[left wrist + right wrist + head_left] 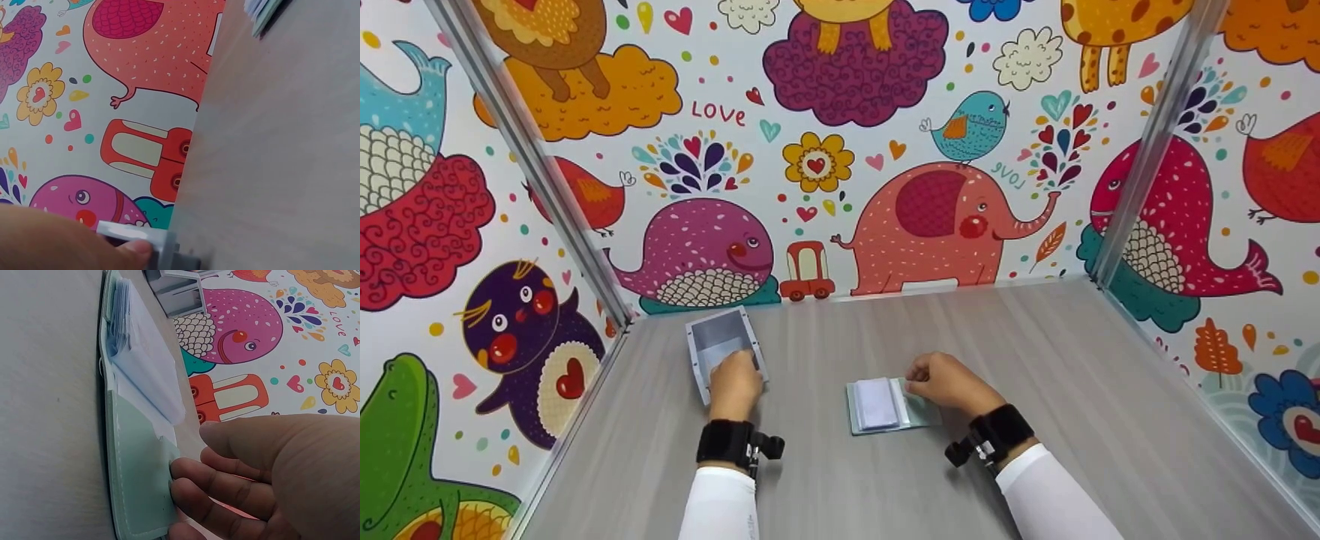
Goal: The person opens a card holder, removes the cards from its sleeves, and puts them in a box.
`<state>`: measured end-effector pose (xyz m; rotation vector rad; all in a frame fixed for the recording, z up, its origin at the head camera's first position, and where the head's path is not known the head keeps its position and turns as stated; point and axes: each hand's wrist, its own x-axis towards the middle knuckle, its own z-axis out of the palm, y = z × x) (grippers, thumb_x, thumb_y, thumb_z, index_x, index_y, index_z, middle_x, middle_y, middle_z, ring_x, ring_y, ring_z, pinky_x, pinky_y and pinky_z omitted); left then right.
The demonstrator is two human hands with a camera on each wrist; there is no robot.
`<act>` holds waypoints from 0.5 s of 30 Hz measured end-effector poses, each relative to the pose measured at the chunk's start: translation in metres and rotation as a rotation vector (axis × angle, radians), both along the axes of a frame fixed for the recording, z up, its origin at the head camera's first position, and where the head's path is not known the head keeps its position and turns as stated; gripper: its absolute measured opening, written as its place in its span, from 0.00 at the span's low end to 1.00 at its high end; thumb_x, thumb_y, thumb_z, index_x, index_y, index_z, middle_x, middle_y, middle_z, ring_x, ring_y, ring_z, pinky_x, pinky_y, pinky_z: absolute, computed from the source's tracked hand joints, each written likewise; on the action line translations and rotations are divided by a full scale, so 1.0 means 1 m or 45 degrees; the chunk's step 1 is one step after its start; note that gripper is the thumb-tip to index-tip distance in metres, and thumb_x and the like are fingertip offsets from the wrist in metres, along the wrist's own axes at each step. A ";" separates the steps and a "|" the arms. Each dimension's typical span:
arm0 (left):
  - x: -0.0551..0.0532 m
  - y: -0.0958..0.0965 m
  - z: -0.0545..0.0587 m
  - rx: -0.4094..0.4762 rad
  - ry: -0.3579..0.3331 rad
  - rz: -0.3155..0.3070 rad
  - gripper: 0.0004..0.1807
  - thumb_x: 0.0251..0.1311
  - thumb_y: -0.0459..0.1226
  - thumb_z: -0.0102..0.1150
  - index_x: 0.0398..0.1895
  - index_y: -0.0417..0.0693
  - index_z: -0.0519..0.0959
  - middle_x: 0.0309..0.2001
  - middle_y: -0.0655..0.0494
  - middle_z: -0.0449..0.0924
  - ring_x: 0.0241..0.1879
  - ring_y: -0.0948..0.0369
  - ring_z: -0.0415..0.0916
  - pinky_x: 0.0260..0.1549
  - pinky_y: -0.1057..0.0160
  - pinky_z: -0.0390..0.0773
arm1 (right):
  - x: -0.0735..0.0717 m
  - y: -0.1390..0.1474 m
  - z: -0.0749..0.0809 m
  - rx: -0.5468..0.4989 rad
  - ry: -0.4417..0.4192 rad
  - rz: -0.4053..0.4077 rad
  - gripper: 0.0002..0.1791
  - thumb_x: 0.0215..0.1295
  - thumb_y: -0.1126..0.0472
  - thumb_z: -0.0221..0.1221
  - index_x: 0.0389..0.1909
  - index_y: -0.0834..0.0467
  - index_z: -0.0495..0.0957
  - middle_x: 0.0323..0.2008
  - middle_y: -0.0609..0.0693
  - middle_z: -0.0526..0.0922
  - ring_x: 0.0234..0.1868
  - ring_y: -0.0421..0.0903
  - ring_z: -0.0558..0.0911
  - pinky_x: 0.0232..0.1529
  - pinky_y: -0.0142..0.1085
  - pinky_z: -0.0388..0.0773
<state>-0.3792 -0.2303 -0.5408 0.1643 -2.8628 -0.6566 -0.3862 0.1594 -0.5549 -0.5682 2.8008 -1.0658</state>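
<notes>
A grey open-topped box (696,360) stands at the left of the table, near the back wall. My left hand (736,382) is at its front right part, fingers curled and hidden below the rim. In the left wrist view the thumb (138,247) lies over the box opening; whether the fingers hold anything cannot be seen. A pale green card holder (877,409) lies unfolded in the middle, with a stack of clear sleeves (876,401) on its left half. My right hand (945,380) is at its right cover, bent fingertips touching the cover's edge, thumb apart.
The wood-grain table (817,480) is bordered by walls with cartoon animals (937,232) at the back and both sides. Metal posts (547,172) stand at the back corners. Both wrists wear black camera straps (725,442).
</notes>
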 end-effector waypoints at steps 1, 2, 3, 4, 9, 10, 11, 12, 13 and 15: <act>-0.001 0.001 0.000 -0.002 -0.003 -0.006 0.11 0.69 0.29 0.69 0.51 0.32 0.88 0.51 0.32 0.92 0.55 0.33 0.89 0.64 0.34 0.81 | 0.000 0.000 0.000 0.000 0.001 0.000 0.04 0.73 0.62 0.73 0.43 0.59 0.92 0.36 0.49 0.90 0.37 0.43 0.83 0.42 0.41 0.85; -0.001 0.002 0.000 -0.003 -0.010 -0.012 0.12 0.70 0.29 0.69 0.52 0.31 0.88 0.52 0.32 0.91 0.56 0.33 0.88 0.64 0.35 0.81 | 0.000 0.000 0.000 0.001 0.002 -0.002 0.05 0.73 0.62 0.73 0.43 0.59 0.92 0.36 0.49 0.90 0.37 0.43 0.83 0.42 0.40 0.85; -0.001 0.003 0.000 -0.004 -0.018 -0.015 0.12 0.70 0.29 0.68 0.53 0.31 0.88 0.52 0.32 0.91 0.57 0.33 0.88 0.64 0.35 0.81 | 0.000 0.000 0.000 0.002 0.003 -0.004 0.05 0.73 0.62 0.73 0.43 0.59 0.92 0.36 0.49 0.90 0.37 0.43 0.83 0.42 0.40 0.85; 0.000 0.004 0.001 -0.005 -0.022 -0.013 0.12 0.70 0.29 0.69 0.53 0.31 0.88 0.53 0.32 0.91 0.57 0.33 0.88 0.63 0.35 0.82 | 0.000 0.000 0.000 0.002 0.002 -0.006 0.05 0.73 0.62 0.74 0.43 0.59 0.92 0.36 0.49 0.90 0.37 0.43 0.83 0.42 0.40 0.85; 0.004 0.012 0.010 -0.015 0.029 0.055 0.12 0.70 0.33 0.72 0.49 0.30 0.90 0.53 0.30 0.90 0.58 0.33 0.86 0.62 0.34 0.83 | 0.000 -0.001 -0.001 -0.009 -0.002 -0.005 0.04 0.73 0.62 0.73 0.43 0.60 0.92 0.35 0.49 0.90 0.37 0.43 0.83 0.41 0.40 0.84; 0.005 0.014 0.012 -0.029 0.048 0.066 0.13 0.70 0.34 0.73 0.48 0.30 0.90 0.53 0.30 0.90 0.58 0.33 0.86 0.63 0.34 0.82 | 0.000 -0.001 -0.001 -0.010 -0.004 -0.006 0.04 0.73 0.62 0.73 0.43 0.59 0.92 0.35 0.49 0.90 0.37 0.43 0.83 0.41 0.40 0.84; 0.006 0.016 0.015 -0.041 0.065 0.076 0.14 0.71 0.35 0.73 0.49 0.30 0.90 0.55 0.30 0.89 0.59 0.33 0.84 0.64 0.34 0.81 | 0.000 -0.001 -0.001 -0.010 -0.006 -0.007 0.04 0.73 0.62 0.73 0.43 0.59 0.92 0.36 0.49 0.90 0.37 0.43 0.83 0.41 0.40 0.84; 0.007 0.018 0.018 -0.054 0.079 0.087 0.15 0.71 0.36 0.73 0.50 0.30 0.90 0.56 0.30 0.88 0.61 0.33 0.83 0.65 0.34 0.80 | 0.000 -0.001 -0.001 -0.008 -0.008 -0.011 0.04 0.73 0.62 0.73 0.43 0.59 0.92 0.36 0.49 0.91 0.37 0.43 0.83 0.42 0.40 0.85; 0.008 0.020 0.021 -0.066 0.090 0.099 0.17 0.72 0.38 0.73 0.52 0.29 0.90 0.57 0.30 0.88 0.62 0.34 0.82 0.66 0.34 0.79 | 0.000 -0.001 -0.001 -0.006 -0.011 -0.016 0.04 0.73 0.62 0.73 0.43 0.59 0.92 0.36 0.49 0.91 0.37 0.43 0.83 0.42 0.40 0.85; 0.009 0.022 0.025 -0.078 0.104 0.128 0.19 0.73 0.39 0.72 0.54 0.29 0.89 0.59 0.31 0.86 0.64 0.35 0.80 0.68 0.34 0.78 | 0.000 -0.002 0.000 0.000 -0.019 -0.025 0.04 0.73 0.62 0.73 0.43 0.58 0.92 0.36 0.49 0.91 0.38 0.43 0.83 0.43 0.40 0.85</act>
